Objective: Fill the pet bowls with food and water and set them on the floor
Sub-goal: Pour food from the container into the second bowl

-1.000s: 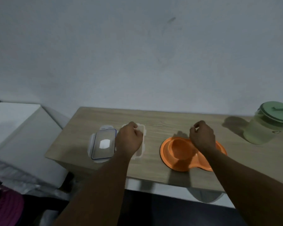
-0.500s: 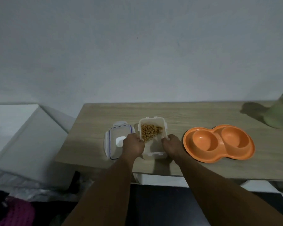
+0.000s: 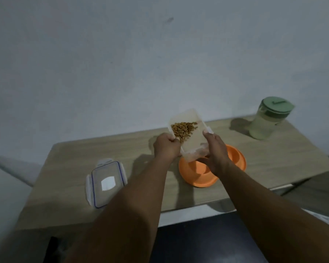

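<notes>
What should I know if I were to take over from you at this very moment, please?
The left hand and right hand both grip the open food container, held tilted above the orange double pet bowl on the table.
The kibble sits in the container; none shows in the bowl.
The container lid lies on the table, to the left. The green-lidded pitcher stands back right, untouched.
Done: lid off. Left: pour kibble, add water, set bowl on floor.
</notes>
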Available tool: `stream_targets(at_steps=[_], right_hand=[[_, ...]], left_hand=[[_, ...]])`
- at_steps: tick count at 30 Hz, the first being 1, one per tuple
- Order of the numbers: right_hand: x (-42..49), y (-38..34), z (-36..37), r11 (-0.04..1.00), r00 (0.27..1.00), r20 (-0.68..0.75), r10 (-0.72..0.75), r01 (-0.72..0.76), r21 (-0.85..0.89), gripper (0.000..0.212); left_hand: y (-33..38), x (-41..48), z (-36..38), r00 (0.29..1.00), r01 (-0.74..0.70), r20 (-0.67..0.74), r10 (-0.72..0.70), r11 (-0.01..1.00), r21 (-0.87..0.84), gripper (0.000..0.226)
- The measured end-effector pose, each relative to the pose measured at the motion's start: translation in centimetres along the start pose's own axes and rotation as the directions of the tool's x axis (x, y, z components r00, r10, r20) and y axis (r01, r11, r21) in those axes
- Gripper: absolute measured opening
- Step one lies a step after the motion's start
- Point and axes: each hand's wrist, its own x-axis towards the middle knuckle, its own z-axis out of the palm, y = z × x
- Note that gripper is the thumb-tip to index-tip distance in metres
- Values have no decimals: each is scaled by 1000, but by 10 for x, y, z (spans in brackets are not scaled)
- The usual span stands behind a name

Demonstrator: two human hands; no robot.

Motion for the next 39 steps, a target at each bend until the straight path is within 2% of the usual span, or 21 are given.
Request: stream_targets(at_steps=[2, 4, 5, 7, 9, 10, 12, 13, 16, 18, 21, 25, 30, 35, 39], right_hand=[[-2, -15, -25, 999, 996, -79, -47, 45, -21, 19], [-5, -30, -48, 994, 985, -148, -91, 81, -72, 10], [-5, -37, -59, 988, 978, -169, -120, 101, -113, 11], [-5, -47, -80, 968, 969, -176, -174, 136, -211, 15], [-4, -53, -96, 940, 963, -164, -216, 160, -302, 22], [-4, -54, -102, 926, 961, -151, -231, 170, -338, 21], [-2, -53, -111, 901, 957, -139, -253, 181, -394, 19], [1, -52, -114, 890, 955, -139, -263, 185, -416, 22], [8, -44, -117, 845, 948, -126, -292, 194, -498, 44], [11, -40, -116, 811, 940, -126, -317, 200, -549, 54], [10, -38, -112, 741, 923, -117, -366, 213, -637, 60], [6, -39, -103, 656, 908, -66, -414, 247, -713, 64], [1, -40, -98, 517, 882, 16, -470, 290, -805, 49], [1, -38, -99, 405, 868, 67, -493, 297, -865, 55], [0, -35, -100, 360, 853, 89, -514, 308, -881, 59]], left_hand=[[2, -5, 15, 999, -6, 32, 7, 1000, -29, 22], [-11, -2, 21, 998, -15, 59, 8, 993, 113, 25], [-22, 0, 22, 997, 19, 72, -35, 977, 214, 26], [-50, 0, 24, 977, 120, 128, -172, 935, 334, 41], [-77, -2, 28, 939, 166, 226, -259, 917, 362, 55], [-89, -2, 31, 925, 160, 268, -268, 917, 366, 53], [-101, -6, 33, 914, 91, 330, -235, 913, 399, 41], [-101, -10, 32, 912, 42, 356, -204, 910, 413, 42], [-101, -14, 30, 882, -99, 448, -145, 873, 477, 55], [-105, -12, 28, 866, -152, 474, -157, 821, 550, 65], [-109, -11, 24, 853, -192, 491, -177, 768, 611, 72], [-107, -11, 23, 844, -207, 503, -186, 753, 625, 76], [-107, -10, 23, 838, -224, 514, -182, 745, 629, 77], [-107, -10, 25, 835, -236, 519, -179, 737, 634, 77], [-99, -16, 31, 841, -337, 537, -74, 705, 624, 63]])
